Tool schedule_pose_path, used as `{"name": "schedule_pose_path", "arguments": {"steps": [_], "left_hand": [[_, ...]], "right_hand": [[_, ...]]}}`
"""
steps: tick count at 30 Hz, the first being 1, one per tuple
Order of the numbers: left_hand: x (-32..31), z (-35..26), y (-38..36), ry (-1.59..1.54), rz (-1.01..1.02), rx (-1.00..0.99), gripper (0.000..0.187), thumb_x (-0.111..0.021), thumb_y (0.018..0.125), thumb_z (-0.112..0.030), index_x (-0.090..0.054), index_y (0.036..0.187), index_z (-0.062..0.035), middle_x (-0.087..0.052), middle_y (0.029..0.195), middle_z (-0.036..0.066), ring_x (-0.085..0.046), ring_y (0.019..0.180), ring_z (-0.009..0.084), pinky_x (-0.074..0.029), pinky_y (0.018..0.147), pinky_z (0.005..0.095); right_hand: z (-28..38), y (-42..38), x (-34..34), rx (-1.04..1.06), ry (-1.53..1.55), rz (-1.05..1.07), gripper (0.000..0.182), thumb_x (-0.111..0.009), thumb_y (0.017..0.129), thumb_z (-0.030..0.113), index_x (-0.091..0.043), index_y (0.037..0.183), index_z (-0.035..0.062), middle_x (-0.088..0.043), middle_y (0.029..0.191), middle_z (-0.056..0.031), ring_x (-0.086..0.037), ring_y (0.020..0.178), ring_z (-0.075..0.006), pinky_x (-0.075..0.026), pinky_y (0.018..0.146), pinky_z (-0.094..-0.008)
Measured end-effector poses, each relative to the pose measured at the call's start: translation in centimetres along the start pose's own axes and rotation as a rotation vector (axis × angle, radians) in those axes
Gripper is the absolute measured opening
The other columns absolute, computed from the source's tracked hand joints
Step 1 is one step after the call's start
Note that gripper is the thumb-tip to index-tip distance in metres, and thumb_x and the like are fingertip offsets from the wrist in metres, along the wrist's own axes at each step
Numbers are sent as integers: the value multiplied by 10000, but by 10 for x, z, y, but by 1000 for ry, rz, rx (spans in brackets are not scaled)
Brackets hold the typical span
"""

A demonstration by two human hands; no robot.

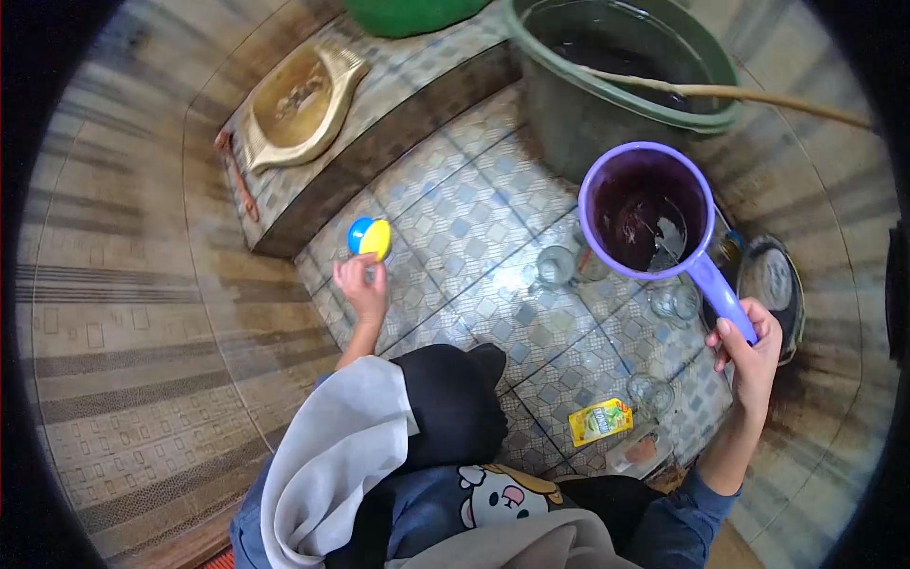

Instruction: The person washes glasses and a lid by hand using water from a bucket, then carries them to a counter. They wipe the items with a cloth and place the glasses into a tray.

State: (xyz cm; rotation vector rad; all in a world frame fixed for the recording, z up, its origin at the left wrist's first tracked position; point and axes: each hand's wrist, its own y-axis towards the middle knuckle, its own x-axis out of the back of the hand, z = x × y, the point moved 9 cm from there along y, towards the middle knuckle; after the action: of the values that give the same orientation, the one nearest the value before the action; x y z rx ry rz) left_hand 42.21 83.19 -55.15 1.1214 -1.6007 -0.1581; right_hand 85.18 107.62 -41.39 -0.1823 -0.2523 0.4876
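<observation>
Observed from beside the person, who squats on a tiled floor (474, 237). Right hand (749, 346) is clenched around the end of the handle of a purple plastic dipper (647, 211), held level above the floor; the bowl carries some water. Judgement: rigid, light shell, but the water loads the far end of a long handle, so it will want to tip; a grip nearer the bowl would steady it, and a wet handle is likely slick. Left hand (363, 284) reaches forward, fingers closed on or against a small blue-and-yellow container (370, 237) standing on the tiles; whether it is lifted cannot be told. It looks light and hard, best taken around its sides. Several clear glasses (555, 266) stand on the floor just beneath the dipper, fragile and slippery if wet. A yellow sachet (600, 420) lies near the right knee. Behind, a large green tub (626, 66) holds dark water with a stick (730, 95) across its rim; a squat pan (299, 104) sits on the raised step.
</observation>
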Motion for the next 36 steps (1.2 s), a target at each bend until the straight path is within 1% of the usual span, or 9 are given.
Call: {"name": "schedule_pose_path", "arguments": {"steps": [4, 8, 10, 16, 21, 24, 30, 32, 36], "left_hand": [[16, 60, -5, 161, -100, 130, 134, -619, 632, -88, -546, 736, -130, -548, 753, -5, -513, 802, 177, -202, 959, 465], [5, 80, -32, 384, 32, 124, 169, -645, 610, -130, -553, 749, -162, -537, 764, -17, -502, 810, 176, -182, 964, 493], [-5, 80, -44, 408, 161, 99, 161, -646, 613, -152, -553, 744, -164, -532, 756, -14, -498, 798, 179, -175, 969, 493], [7, 71, -39, 415, 143, 61, 209, -637, 581, -243, -530, 720, -130, -521, 754, 12, -491, 784, 200, -140, 976, 510], [3, 49, -41, 461, 321, -40, 252, -601, 543, -283, -540, 735, -131, -510, 819, 23, -468, 840, 237, -132, 964, 553], [8, 43, -41, 520, 377, -18, 273, -609, 538, -276, -562, 760, -125, -521, 852, 10, -461, 867, 224, -95, 975, 566], [19, 45, -36, 721, 373, -24, 212, -605, 600, -231, -581, 788, -135, -515, 894, 18, -465, 890, 228, -119, 976, 562], [11, 48, -36, 818, 493, -42, 223, -606, 607, -221, -584, 810, -133, -517, 902, 25, -466, 902, 232, -111, 985, 549], [-3, 41, -40, 879, 721, -56, 365, -619, 608, -331, -561, 910, -134, -496, 991, 53, -439, 1029, 246, -62, 999, 538]], "right_hand": [[12, 14, -28, 59, 17, 59, 152, -597, 752, 110, -487, 763, 6, -548, 616, -46, -535, 526, -61, -379, 372, -147], [15, 21, -38, 69, 1, 48, 159, -596, 754, 118, -488, 775, 5, -550, 610, -50, -527, 509, -59, -377, 370, -145], [14, 23, -38, 80, 24, 31, 158, -595, 754, 117, -489, 782, 4, -549, 600, -52, -515, 491, -55, -373, 368, -144], [14, 16, -21, 90, 28, -52, 146, -585, 760, 112, -498, 798, 1, -553, 597, -54, -453, 429, -43, -340, 351, -141], [19, -6, 10, 111, 57, -145, 147, -585, 763, 113, -512, 818, -2, -559, 608, -56, -432, 418, -40, -339, 368, -147], [24, -29, 33, 150, 53, -210, 141, -583, 766, 111, -513, 816, -1, -561, 617, -56, -433, 423, -41, -336, 369, -149], [14, -83, 78, 173, 77, -300, 130, -585, 772, 120, -516, 811, 17, -566, 634, -48, -409, 412, -28, -317, 370, -142], [9, -101, 90, 144, 48, -342, 122, -583, 775, 116, -513, 806, 21, -565, 633, -45, -399, 403, -22, -303, 369, -137], [-9, -126, 111, 139, 73, -397, 134, -585, 777, 127, -512, 817, 22, -566, 632, -40, -384, 388, -16, -293, 368, -131]]}}
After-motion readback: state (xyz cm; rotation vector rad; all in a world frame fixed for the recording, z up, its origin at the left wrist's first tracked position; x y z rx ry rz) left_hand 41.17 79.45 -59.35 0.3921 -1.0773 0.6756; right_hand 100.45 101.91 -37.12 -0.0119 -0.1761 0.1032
